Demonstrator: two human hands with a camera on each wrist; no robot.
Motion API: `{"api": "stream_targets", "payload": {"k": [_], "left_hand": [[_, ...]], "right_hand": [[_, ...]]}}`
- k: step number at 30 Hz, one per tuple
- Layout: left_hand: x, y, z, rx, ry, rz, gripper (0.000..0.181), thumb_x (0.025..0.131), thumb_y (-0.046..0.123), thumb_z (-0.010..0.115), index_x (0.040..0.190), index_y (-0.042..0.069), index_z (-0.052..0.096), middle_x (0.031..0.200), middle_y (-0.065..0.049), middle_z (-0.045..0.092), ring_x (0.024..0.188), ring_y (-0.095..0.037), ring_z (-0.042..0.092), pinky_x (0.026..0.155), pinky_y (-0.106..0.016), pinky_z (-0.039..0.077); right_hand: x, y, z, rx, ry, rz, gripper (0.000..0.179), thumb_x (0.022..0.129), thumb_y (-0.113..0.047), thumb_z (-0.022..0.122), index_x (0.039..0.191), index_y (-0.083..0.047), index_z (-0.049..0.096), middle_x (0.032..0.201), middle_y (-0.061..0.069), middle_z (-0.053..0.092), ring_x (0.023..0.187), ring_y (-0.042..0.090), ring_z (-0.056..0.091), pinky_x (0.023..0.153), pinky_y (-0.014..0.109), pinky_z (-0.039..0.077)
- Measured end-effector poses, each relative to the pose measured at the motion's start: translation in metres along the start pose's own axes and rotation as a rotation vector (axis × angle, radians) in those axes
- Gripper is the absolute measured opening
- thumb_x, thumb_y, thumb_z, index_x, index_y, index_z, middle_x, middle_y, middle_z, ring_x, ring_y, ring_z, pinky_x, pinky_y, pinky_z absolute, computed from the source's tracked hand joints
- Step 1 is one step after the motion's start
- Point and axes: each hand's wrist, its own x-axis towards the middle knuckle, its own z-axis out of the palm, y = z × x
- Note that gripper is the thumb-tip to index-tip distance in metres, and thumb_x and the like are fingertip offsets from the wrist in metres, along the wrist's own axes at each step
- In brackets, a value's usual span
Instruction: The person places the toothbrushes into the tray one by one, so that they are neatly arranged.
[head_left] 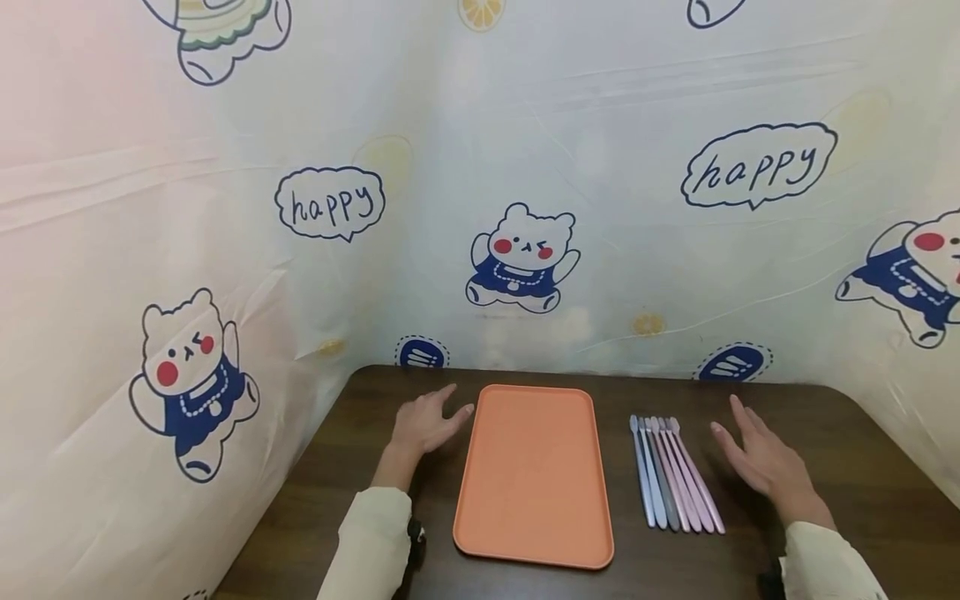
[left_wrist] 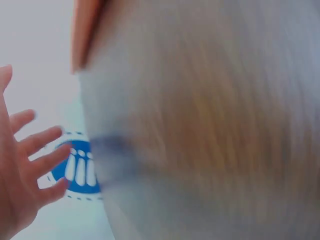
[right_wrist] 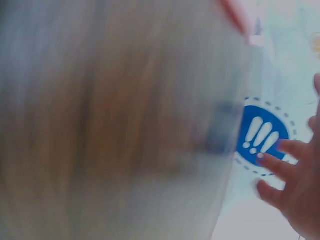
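On my far left I see pale patterned cloth [head_left: 67, 350] hanging beside the brown table [head_left: 315, 517], printed with a winking bear [head_left: 197, 387] in blue. Next in from it, a cream sleeve [head_left: 367, 542] leads up to the person's left hand [head_left: 423, 423], palm side toward the table. I read its fingers as released: spread and extended, which the left wrist view confirms, with the thumb tip just beside the tray's upper left edge; I can't tell whether the two touch. The orange tray [head_left: 534, 475] lies flat near the middle of the table, its long sides running away from the person. To its right and apart from it, I have a row of slim toothbrushes [head_left: 679, 483], heads at the far end, bluish ones on the left and pink ones on the right, packed closely along the row. Right of them, well apart from the tray, the right hand [head_left: 765, 458] reaches in from a second sleeve [head_left: 828, 562]; its fingers are also released and extended, pointing away beyond the brushes. In both wrist views much of my picture is a brownish blur that I can't make out.
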Motion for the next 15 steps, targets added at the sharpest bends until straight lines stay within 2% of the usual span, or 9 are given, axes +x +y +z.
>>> {"api": "stream_targets", "payload": {"k": [3,7,11,15], "left_hand": [[-0.005,0.009,-0.001,-0.085,-0.021,-0.031,0.070,0.095,0.066,0.050,0.148,0.020,0.055,0.143,-0.012,0.063,0.127,-0.036,0.063,0.100,-0.061,0.050],[-0.011,0.014,-0.002,-0.142,-0.023,-0.065,0.066,0.094,0.063,0.054,0.143,0.018,0.060,0.124,-0.010,0.072,0.105,-0.030,0.070,0.084,-0.051,0.057],[-0.017,0.013,-0.001,-0.211,-0.056,-0.087,0.067,0.094,0.061,0.057,0.141,0.013,0.061,0.101,-0.006,0.072,0.081,-0.019,0.063,0.064,-0.037,0.050],[-0.024,0.014,0.001,-0.270,-0.104,-0.104,0.067,0.096,0.061,0.055,0.141,0.011,0.061,0.105,-0.006,0.073,0.083,-0.016,0.064,0.067,-0.036,0.050]], "right_hand": [[-0.004,-0.005,-0.003,0.044,-0.054,0.025,0.085,0.106,-0.058,0.024,0.161,0.001,-0.001,0.155,0.044,0.022,0.138,0.066,0.028,0.100,0.080,0.032],[-0.008,-0.011,-0.005,0.069,-0.080,0.044,0.085,0.106,-0.059,0.023,0.161,0.004,0.005,0.154,0.045,0.023,0.137,0.066,0.029,0.100,0.081,0.031],[-0.014,-0.016,-0.007,0.099,-0.102,0.056,0.086,0.106,-0.059,0.023,0.159,0.008,0.012,0.154,0.045,0.024,0.136,0.067,0.029,0.100,0.081,0.031],[-0.022,-0.020,-0.005,0.156,-0.114,0.050,0.082,0.108,-0.053,0.026,0.156,0.012,0.016,0.153,0.045,0.027,0.136,0.066,0.031,0.102,0.078,0.033]]}}
